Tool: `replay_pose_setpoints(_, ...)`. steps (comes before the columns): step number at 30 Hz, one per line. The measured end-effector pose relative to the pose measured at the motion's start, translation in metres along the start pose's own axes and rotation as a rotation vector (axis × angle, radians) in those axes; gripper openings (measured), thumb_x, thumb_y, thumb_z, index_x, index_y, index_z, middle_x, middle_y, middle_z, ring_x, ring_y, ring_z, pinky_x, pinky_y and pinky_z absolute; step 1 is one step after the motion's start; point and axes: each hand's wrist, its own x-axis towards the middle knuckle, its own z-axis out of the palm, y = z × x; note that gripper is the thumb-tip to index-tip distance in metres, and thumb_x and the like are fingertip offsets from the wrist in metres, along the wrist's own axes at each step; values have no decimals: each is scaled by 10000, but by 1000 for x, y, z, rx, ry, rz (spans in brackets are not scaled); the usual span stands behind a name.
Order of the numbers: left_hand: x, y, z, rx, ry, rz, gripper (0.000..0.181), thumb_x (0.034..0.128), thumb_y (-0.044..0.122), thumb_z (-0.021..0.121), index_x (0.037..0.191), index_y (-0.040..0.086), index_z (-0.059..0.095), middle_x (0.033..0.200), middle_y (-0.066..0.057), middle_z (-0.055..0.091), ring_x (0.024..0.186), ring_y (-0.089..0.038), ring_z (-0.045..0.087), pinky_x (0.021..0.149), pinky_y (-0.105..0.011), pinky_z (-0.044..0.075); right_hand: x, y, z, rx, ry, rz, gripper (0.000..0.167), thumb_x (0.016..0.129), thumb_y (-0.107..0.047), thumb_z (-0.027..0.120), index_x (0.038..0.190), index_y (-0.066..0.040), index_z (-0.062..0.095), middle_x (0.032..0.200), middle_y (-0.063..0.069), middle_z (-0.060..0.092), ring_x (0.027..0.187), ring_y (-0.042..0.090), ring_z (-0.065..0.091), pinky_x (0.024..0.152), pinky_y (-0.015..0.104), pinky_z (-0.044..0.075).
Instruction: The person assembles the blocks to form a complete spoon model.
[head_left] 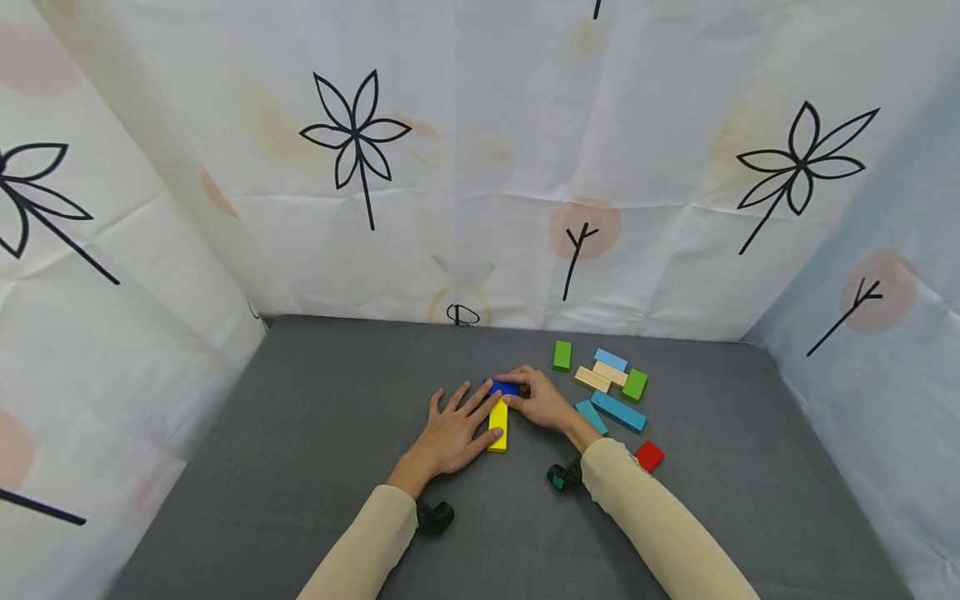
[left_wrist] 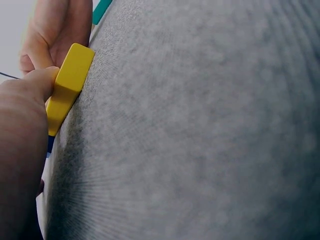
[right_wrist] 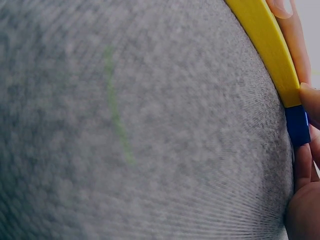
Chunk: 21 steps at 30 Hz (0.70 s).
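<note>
A long yellow block lies on the grey tabletop, its far end against a dark blue block set crosswise. My left hand has its fingers spread straight; its thumb touches the yellow block and its fingertips reach the blue one. From the right, my right hand pinches the blue block between thumb and fingers. In the right wrist view the yellow block and the blue block meet end to side. The left wrist view shows a thumb on the yellow block.
Right of my hands lie loose blocks: green, light blue, plain wood, another green, long blue and teal. A red block sits beside my right sleeve. Printed cloth walls the table.
</note>
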Motion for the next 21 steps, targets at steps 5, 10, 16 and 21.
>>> replay_pose_setpoints(5,-1,1,0,-9,12,0,667,1058,603,317,1633,277,234,1694,46,147,1542,-328,157,1143,-710,66,-1,-1,-1,3,-3,4,371,986,-50,649,1354,-9,641,1261,153,588,1140,308,530,978,460,441)
replay_pose_setpoints(10,0,-1,2,-20,38,16,665,1058,592,339,1629,260,261,1690,26,181,1533,-344,184,1132,-721,73,-1,-3,-2,-1,-1,-3,366,987,-46,644,1350,1,640,1259,153,589,1145,314,529,980,481,448)
replay_pose_setpoints(16,0,-1,2,-43,30,10,667,1056,585,361,1629,258,261,1690,26,182,1543,-361,130,1134,-731,2,-2,-5,-2,4,-4,-12,370,993,-51,635,1356,23,626,1263,178,588,1148,334,535,974,482,448)
replay_pose_setpoints(21,-1,1,-3,-43,13,1,664,1056,579,373,1628,261,264,1689,31,175,1543,-385,94,1137,-731,-11,-3,-8,-3,7,1,-17,370,990,-47,635,1349,43,624,1263,203,591,1143,353,541,967,503,452)
